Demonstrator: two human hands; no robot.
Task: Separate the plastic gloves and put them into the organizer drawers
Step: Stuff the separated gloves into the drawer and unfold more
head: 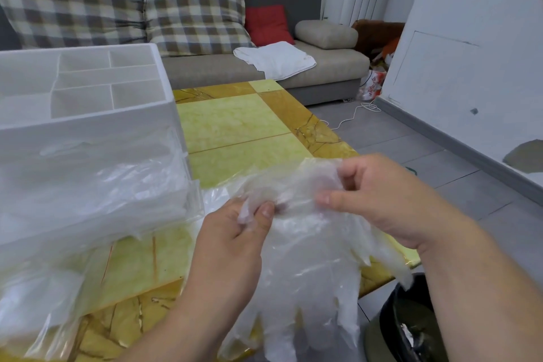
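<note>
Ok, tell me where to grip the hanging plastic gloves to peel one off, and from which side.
Grip the cuff end at the top of the plastic gloves, where the left hand and right hand pinch it. Come from above: the layers meet there, while the finger ends hang loose below and would probably tangle.

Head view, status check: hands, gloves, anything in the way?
Left hand pinching, right hand gripping the glove bunch, held over the table. Organizer drawer pulled out, holding plastic. Nothing between hands and drawer.
</note>
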